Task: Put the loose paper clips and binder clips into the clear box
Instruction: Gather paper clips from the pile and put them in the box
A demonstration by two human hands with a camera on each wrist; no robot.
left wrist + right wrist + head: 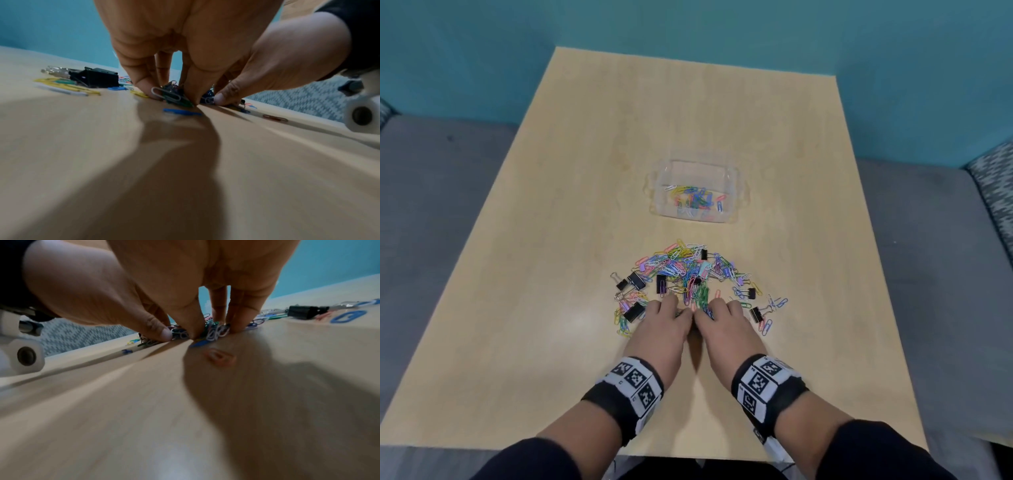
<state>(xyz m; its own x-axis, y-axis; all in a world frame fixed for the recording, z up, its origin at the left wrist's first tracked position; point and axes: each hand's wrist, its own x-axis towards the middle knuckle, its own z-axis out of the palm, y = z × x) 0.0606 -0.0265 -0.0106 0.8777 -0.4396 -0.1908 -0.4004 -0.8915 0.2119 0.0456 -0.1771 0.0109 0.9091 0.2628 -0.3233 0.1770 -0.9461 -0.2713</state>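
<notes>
The left hand [666, 322] and right hand [724, 320] are pinching small bunches of paper clips [697, 298] at the near edge of the pile, fingertips curled down against the table [551, 240]. Binder clips [636, 280] are lying scattered on both flanks. The box [697, 168] is sitting straight ahead beyond the pile, about equally near both hands, its long side running crosswise.

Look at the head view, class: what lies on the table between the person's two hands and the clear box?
Most of the loose pile of clips, then a bare strip of table before the clear box. The head view shows it.
</notes>
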